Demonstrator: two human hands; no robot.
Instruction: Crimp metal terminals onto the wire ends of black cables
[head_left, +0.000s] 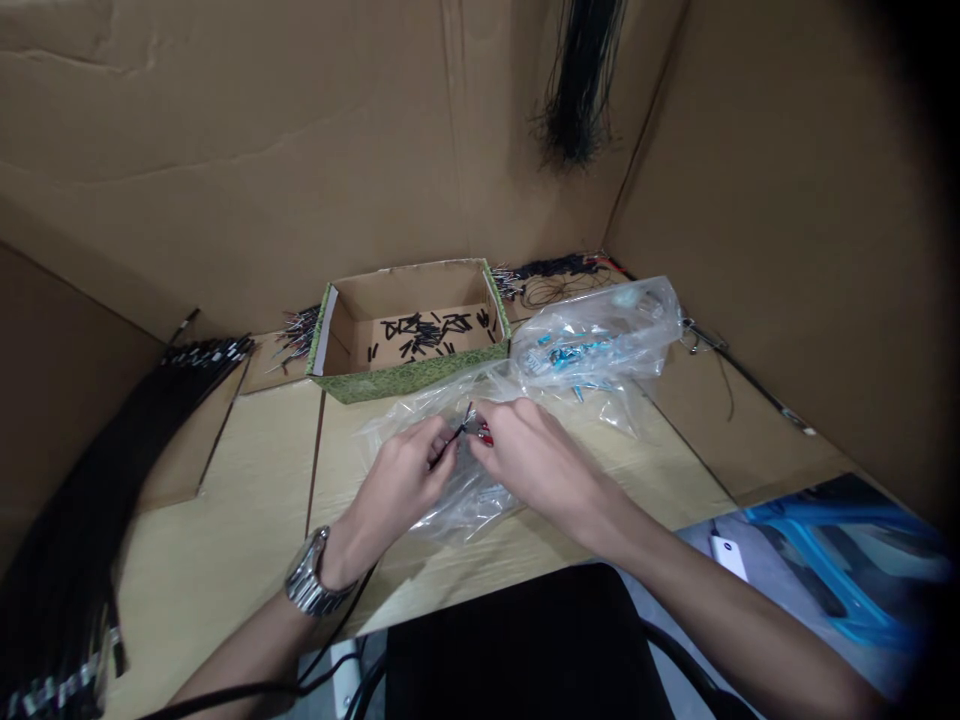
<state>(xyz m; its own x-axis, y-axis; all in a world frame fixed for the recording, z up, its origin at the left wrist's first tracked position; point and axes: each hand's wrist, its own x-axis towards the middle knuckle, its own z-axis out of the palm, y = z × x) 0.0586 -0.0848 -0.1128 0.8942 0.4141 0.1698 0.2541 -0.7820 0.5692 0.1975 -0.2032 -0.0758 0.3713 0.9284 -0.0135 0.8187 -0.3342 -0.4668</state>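
My left hand (409, 462), with a metal watch on its wrist, pinches a black cable (448, 446) close to its end. The cable runs back under the wrist toward the lower left. Thin wire ends show at the cable's tip, between my two hands. Fingers bent and drawn together, my right hand (529, 450) meets that tip. Something small and red shows at its fingers; what they grip is mostly hidden. Both hands are above a clear plastic bag (480, 505) spread on the wooden table (262, 480).
Behind my hands stands a green-edged cardboard box (409, 380) with many short black pieces inside. To its right, a clear bag (637, 320) holds shiny blue pieces. Black cable bundles lie at left (112, 480) and hang above (581, 90). Cardboard walls (300, 150) enclose the table.
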